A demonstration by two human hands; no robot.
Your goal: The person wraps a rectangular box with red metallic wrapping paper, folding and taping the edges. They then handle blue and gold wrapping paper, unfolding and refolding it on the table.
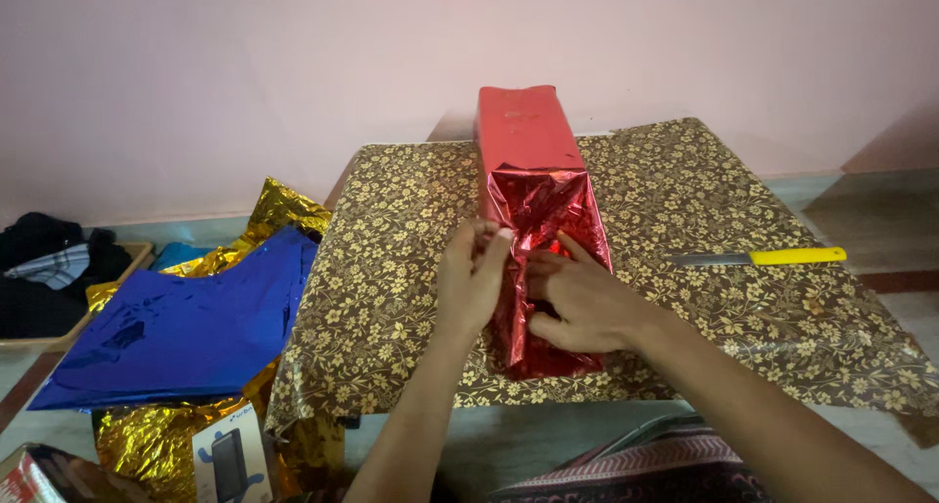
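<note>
Foil on the red-wrapped box (536,185) is pinched by the left hand (470,273); right hand (579,303) is pressed flat, grip apart; thin wrap could get torn if pulled hard; knife (759,258) left nearby on the desk (391,268).

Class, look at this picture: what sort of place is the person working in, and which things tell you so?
Probably a room at home, used for gift wrapping: a low table under a floral cloth, a box in red foil under both hands, and foil sheets on the floor.

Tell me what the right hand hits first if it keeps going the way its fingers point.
Right hand points left across the red foil-wrapped box; likely the left hand, pinching the foil beside it.
</note>
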